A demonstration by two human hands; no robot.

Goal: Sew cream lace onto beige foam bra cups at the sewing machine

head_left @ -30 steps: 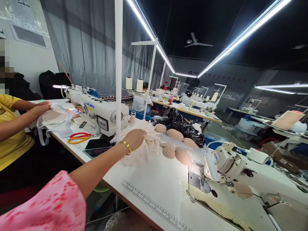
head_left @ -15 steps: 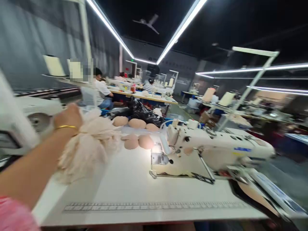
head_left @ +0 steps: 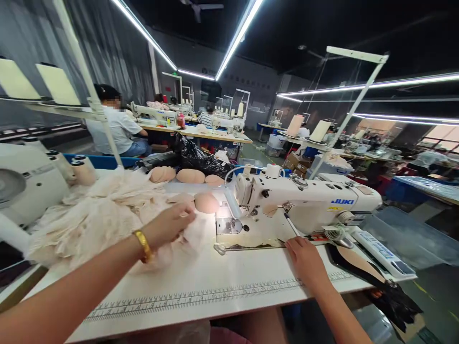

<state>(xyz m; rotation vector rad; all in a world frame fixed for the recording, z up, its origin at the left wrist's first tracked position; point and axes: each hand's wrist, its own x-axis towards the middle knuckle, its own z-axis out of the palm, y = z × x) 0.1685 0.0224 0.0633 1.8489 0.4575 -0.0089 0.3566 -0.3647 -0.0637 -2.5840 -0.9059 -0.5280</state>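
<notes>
At the far left a heap of pale lace fabric (head_left: 96,215) is piled on the white worktable (head_left: 201,282), soft, crumpled and frothy, spreading from a neighbouring machine's body toward the middle. None of it lies under the needle, so by my judgement the stitching on this piece has not begun; what shows is only the gathering of material. The person's left hand (head_left: 170,223), a gold bangle (head_left: 143,245) on its wrist, rests on the near edge of the heap with its fingers curled into the cloth, pinching a fold of it. Just beyond the fingertips lie rounded, smooth foam cups (head_left: 206,202), peach-coloured and dome-shaped, with more of them in a row further back near a shiny black plastic bag (head_left: 201,160). A printed ruler strip (head_left: 201,296) runs along the table's front edge.

To the right stands the white sewing machine (head_left: 304,200), hard and glossy, its metal needle plate bare and lit by a small lamp. The right hand (head_left: 304,258) lies flat on the table just in front of the machine's bed, fingers loosely extended and holding nothing. A tan, flat cut piece (head_left: 362,267) hangs off the table edge at the far right. Other people sit at machines in the rows behind.
</notes>
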